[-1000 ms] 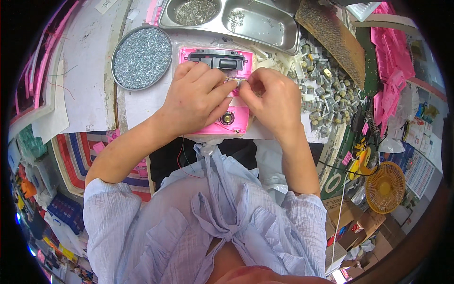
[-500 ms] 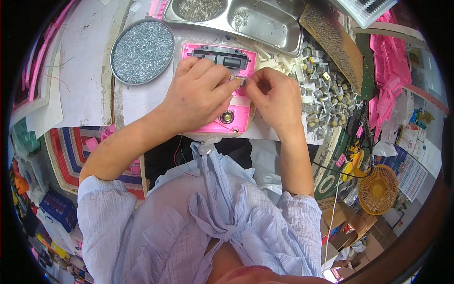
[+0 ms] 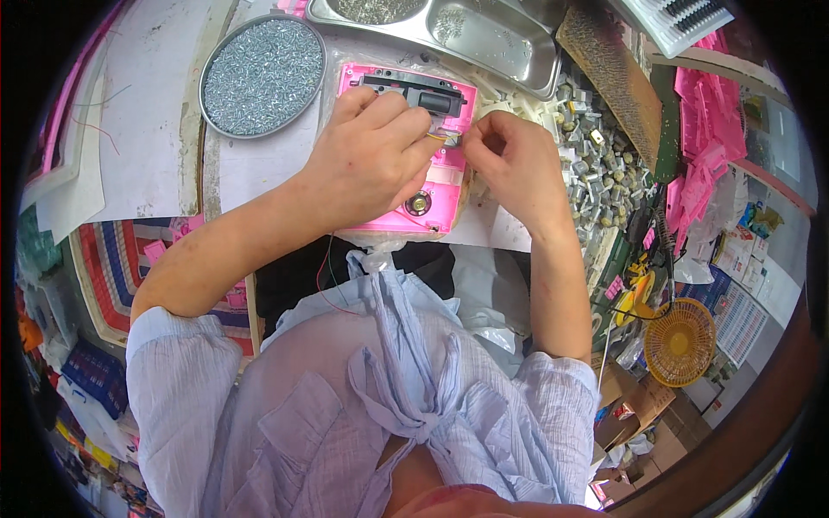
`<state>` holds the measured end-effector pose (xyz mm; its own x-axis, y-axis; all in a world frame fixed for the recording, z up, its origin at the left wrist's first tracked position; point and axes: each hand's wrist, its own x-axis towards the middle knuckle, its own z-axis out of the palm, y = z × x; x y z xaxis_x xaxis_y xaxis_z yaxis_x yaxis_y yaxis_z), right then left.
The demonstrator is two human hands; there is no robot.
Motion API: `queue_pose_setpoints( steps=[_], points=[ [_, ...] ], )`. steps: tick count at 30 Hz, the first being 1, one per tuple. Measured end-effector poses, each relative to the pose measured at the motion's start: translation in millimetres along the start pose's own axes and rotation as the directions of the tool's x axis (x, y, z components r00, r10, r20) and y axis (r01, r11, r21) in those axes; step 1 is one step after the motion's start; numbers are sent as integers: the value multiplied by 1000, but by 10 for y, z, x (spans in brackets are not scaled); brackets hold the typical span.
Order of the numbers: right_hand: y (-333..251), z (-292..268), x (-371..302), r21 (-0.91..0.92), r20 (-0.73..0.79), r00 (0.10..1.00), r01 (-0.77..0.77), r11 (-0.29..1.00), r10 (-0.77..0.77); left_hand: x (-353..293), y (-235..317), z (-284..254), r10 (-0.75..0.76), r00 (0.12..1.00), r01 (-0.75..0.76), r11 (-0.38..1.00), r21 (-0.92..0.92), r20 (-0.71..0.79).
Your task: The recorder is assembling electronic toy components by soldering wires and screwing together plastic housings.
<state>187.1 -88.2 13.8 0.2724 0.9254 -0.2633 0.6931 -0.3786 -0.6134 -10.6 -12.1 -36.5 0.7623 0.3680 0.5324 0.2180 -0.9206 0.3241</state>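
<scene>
A pink plastic housing (image 3: pixel 445 197) lies on a clear plastic bag in front of me, with a black plastic part (image 3: pixel 421 95) along its far side and a round gold-and-black component (image 3: pixel 418 203) in its near half. My left hand (image 3: pixel 371 155) is closed over the housing's left half; its fingertips point right, and what they pinch is hidden. A small silvery metal part (image 3: pixel 450 136) with a yellow wire sits between the two hands. My right hand (image 3: pixel 518 168) is closed in a pinch at the housing's right edge, fingertips close beside the metal part; any object in them is hidden.
A round dish of screws (image 3: pixel 263 78) stands at the far left. Behind the housing is a metal tray (image 3: pixel 492 43) with small hardware. Many small motors (image 3: pixel 604 164) and white plastic pieces are heaped on the right. An orange basket (image 3: pixel 680 341) sits lower right.
My right hand has drawn slightly right, and more of the metal part and yellow wire shows between the hands. My left hand stays over the housing. The whole view has shifted a little.
</scene>
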Motion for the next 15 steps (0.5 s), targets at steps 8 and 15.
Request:
queue_pose_setpoints(
  steps=[8, 15],
  points=[
    [-356, -16, 115, -590, 137, 975, 223, 776, -177, 7, -25, 23, 30, 999, -30, 999, 14, 12],
    [45, -164, 107, 110, 180, 981, -92, 990, 71, -26, -16, 19, 7, 1000, -5, 997, -73, 26]
  ],
)
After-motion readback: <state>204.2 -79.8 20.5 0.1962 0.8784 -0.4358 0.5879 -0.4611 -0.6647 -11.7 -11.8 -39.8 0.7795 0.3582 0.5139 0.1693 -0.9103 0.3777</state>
